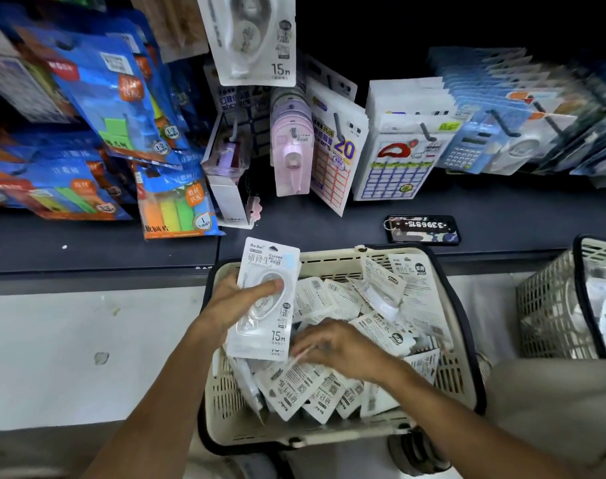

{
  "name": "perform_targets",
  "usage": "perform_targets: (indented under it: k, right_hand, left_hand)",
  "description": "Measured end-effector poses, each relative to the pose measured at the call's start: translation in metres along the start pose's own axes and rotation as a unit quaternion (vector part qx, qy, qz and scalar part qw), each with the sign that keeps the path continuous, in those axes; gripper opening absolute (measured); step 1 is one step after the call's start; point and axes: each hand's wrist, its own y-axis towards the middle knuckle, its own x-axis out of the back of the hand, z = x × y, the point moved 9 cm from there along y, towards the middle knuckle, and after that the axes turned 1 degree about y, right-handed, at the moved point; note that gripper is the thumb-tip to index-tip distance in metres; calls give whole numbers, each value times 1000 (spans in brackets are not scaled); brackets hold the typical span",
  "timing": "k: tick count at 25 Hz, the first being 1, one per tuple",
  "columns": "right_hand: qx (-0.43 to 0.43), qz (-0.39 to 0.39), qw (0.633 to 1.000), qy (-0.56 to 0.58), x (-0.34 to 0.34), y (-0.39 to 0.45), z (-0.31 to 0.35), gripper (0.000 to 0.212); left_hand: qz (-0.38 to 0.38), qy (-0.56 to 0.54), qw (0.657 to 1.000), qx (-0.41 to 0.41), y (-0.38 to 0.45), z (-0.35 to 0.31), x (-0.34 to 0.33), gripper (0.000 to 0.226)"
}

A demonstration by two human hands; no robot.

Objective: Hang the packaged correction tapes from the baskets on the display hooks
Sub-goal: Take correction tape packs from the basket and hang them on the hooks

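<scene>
My left hand [232,300] grips a small stack of white packaged correction tapes [265,302], held upright above the left side of a cream basket [464,344], thumb across the front pack. My right hand [332,344] reaches down into the basket and pinches the edge of a pack [303,356] among several loose packs [381,326]. One identical pack [249,39] hangs from a display hook at the top centre.
A dark shelf ledge [329,223] carries a phone [422,229]. Hanging label sheets [395,157], pink tape dispensers [291,146] and blue sticky-note packs [115,98] fill the hooks. A second basket [550,305] stands at right. A white counter front [70,340] lies left.
</scene>
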Motion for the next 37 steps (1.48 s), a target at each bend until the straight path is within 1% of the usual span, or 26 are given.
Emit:
perform_targets:
  k: [1, 2, 4, 6, 7, 9, 11, 13, 14, 16, 18, 19, 20, 21, 22, 23, 25, 26, 27, 28, 30, 31, 32, 34, 37]
  right_hand:
    - [-51, -33, 993, 104, 19, 2, -2, 17]
    - [-80, -74, 978, 178, 41, 0, -2, 14]
    - [-92, -164, 935, 301, 88, -10, 4, 13]
    - [-77, -227, 887, 395, 122, -18, 20, 14]
    - [-76, -247, 873, 413, 133, -18, 29, 15]
    - [-91, -294, 866, 395, 147, -16, 46, 16]
    - [-91, -349, 859, 363, 162, -16, 63, 12]
    - [-70, -399, 842, 355, 179, -21, 84, 8]
    - [-57, -415, 837, 351, 186, -23, 93, 7]
    - [-42, -423, 844, 327, 196, -25, 112, 7]
    - [-48, -416, 847, 328, 195, -27, 129, 12]
    - [-59, -392, 849, 349, 188, -27, 135, 21]
    - [-60, -347, 859, 371, 178, -26, 143, 29]
    - [-42, -294, 874, 386, 165, -25, 155, 34]
    - [-13, -257, 886, 386, 156, -24, 168, 39]
    - [14, -245, 890, 385, 152, -26, 178, 44]
    - [65, -273, 874, 396, 159, -28, 195, 47]
    - [91, -293, 864, 400, 170, -29, 202, 45]
    - [112, -307, 861, 390, 181, -29, 212, 42]
    - [132, -308, 868, 367, 190, -25, 226, 40]
    - [158, -278, 904, 286, 198, -9, 259, 43]
    - [161, -267, 919, 243, 200, 3, 273, 43]
    - [161, -270, 924, 216, 202, 15, 284, 40]
    - [150, -307, 915, 212, 212, 35, 295, 32]
    - [129, -367, 894, 222, 222, 44, 291, 23]
  left_hand:
    - [-5, -16, 1000, -7, -1, -5, 3, 54]
    - [-11, -36, 999, -16, -3, -11, 6, 58]
    - [-21, -34, 998, -44, -7, -30, 10, 61]
    - [-12, -4, 998, -59, -14, -46, 1, 61]
    - [5, 2, 998, -59, -19, -52, -9, 64]
    - [53, -12, 997, -52, -31, -63, -35, 66]
    - [106, -65, 992, -31, -44, -73, -55, 68]
    - [149, -128, 980, -1, -58, -83, -63, 69]
    - [162, -138, 977, 10, -64, -87, -64, 70]
    - [163, -132, 978, 6, -72, -96, -64, 75]
    - [140, -129, 982, -16, -76, -104, -59, 75]
    - [132, -138, 981, -27, -79, -110, -58, 74]
    - [125, -152, 980, -40, -81, -116, -55, 72]
    - [115, -166, 978, -55, -83, -123, -52, 70]
    - [106, -174, 976, -70, -85, -131, -47, 69]
    - [101, -179, 975, -84, -89, -140, -42, 69]
    - [97, -175, 974, -111, -98, -162, -27, 69]
    - [99, -172, 972, -128, -103, -177, -15, 71]
    - [92, -168, 970, -148, -109, -195, -1, 72]
    - [72, -162, 969, -171, -115, -214, 18, 70]
    - [13, -144, 965, -218, -122, -251, 59, 61]
    - [-18, -139, 960, -242, -125, -266, 76, 63]
    - [-43, -139, 954, -261, -128, -278, 90, 67]
    - [-68, -156, 942, -289, -131, -290, 107, 74]
    - [-73, -183, 927, -318, -133, -295, 114, 78]
